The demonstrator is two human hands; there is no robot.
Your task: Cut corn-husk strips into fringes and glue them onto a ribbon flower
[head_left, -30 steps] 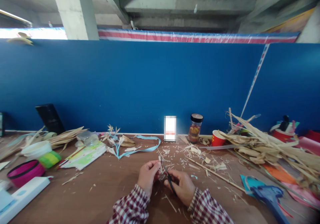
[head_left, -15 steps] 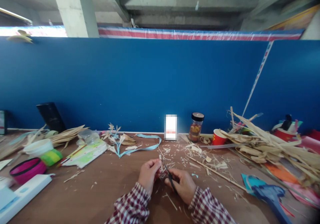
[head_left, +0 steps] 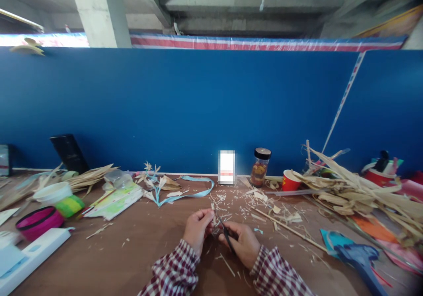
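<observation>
The left hand [head_left: 197, 227] pinched a small pale strip [head_left: 213, 207] between thumb and fingers; its tip projected upward, presumably so that the end was free for the blades. Just beside it, the right hand [head_left: 243, 243] grasped the dark scissors [head_left: 228, 236], which slanted toward the strip, apparently for fine control; whether the blades were parted could not be told. Both hands were held low over the brown surface [head_left: 132, 252], perhaps for steadiness. Just beyond them, pale scraps [head_left: 221, 198] lay scattered, a spread that suggested trimmings. To the right of the right hand, a thin stick [head_left: 291, 232] ran diagonally toward a blue glue gun [head_left: 357, 254], seemingly placed within reach. Beyond the left hand, a light-blue ribbon [head_left: 198, 194] lay in a loose curve. Farther beyond the right hand, a red cup [head_left: 291, 182] and a lidded jar [head_left: 259, 172] stood upright near the blue panel [head_left: 198, 110], likely set back to leave the hands room; dry husks [head_left: 340, 192] lay heaped farther right.
</observation>
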